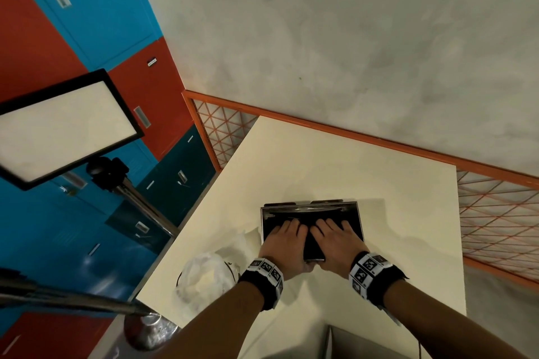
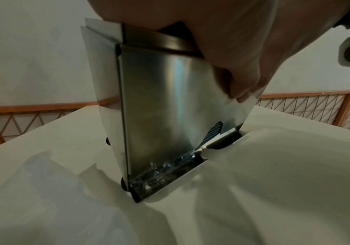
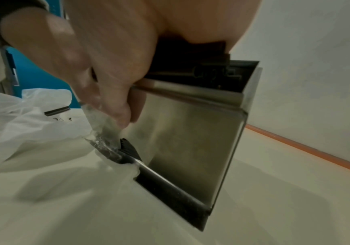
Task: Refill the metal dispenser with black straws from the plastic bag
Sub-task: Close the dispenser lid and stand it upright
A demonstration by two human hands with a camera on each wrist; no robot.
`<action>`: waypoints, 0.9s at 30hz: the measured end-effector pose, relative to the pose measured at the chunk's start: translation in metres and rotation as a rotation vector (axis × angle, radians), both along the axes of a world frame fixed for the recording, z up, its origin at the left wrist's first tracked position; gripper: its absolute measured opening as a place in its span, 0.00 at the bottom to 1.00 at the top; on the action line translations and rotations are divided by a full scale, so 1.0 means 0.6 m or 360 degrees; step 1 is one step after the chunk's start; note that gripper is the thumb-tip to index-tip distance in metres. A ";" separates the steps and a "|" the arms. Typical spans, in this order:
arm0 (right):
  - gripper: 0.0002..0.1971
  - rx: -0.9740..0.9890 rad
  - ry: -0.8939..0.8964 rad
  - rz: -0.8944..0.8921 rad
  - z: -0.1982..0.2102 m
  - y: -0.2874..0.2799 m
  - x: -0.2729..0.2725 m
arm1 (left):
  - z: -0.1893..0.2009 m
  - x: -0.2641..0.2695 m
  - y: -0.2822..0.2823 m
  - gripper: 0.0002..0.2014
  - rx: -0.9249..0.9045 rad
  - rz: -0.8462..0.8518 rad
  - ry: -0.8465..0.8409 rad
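The metal dispenser (image 1: pixel 354 213) stands upright on the white table (image 1: pixel 379 178), its top open. Black straws (image 1: pixel 313 245) fill the opening, their ends showing at the rim (image 3: pixel 212 73). My left hand (image 1: pixel 287 230) and right hand (image 1: pixel 332 230) lie side by side on top, fingers straight and flat on the straws. Both thumbs hang down the near steel face (image 2: pixel 155 107): the right thumb (image 2: pixel 243 92) and the left thumb (image 3: pixel 119 116). The left thumb touches a clear film scrap (image 3: pixel 105 131) at the bottom tray. The crumpled plastic bag (image 1: pixel 204 274) lies to the dispenser's left.
An orange mesh railing (image 1: pixel 495 218) borders the table's far and right sides. At the left a light panel (image 1: pixel 64 125) stands on a tripod in front of blue and red lockers (image 1: pixel 87 23). A grey box edge (image 1: pixel 364 341) sits at the table's near edge.
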State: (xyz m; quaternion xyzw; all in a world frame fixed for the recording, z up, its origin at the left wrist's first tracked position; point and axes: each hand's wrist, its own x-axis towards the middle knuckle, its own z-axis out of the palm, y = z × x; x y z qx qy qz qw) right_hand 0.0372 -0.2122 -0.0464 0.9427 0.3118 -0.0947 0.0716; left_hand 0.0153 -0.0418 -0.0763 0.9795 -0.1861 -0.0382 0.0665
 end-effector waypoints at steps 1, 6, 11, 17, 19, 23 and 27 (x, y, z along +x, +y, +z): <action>0.34 -0.0013 0.0007 0.0003 0.000 0.001 0.002 | 0.000 0.001 0.001 0.35 -0.0001 0.0004 0.0015; 0.36 -0.0122 0.0050 0.0009 0.001 0.006 0.009 | -0.005 0.003 0.000 0.36 -0.0014 0.0026 0.0027; 0.35 -0.0176 0.0019 0.0003 0.004 0.009 0.007 | -0.005 0.005 -0.001 0.36 -0.0011 0.0042 0.0103; 0.34 -0.0095 0.0094 -0.0047 -0.008 0.010 0.010 | -0.010 0.002 -0.003 0.38 -0.0025 0.0034 0.0117; 0.35 -0.0081 0.0135 -0.0069 -0.009 0.010 0.011 | -0.012 0.001 -0.003 0.40 -0.0041 0.0026 0.0098; 0.38 -0.0038 0.0218 -0.0083 -0.013 0.006 0.018 | -0.011 -0.005 -0.003 0.38 -0.0016 0.0015 0.0028; 0.38 -0.0007 0.0264 -0.0072 -0.014 0.005 0.021 | -0.013 -0.009 -0.004 0.35 0.0009 0.0042 -0.0017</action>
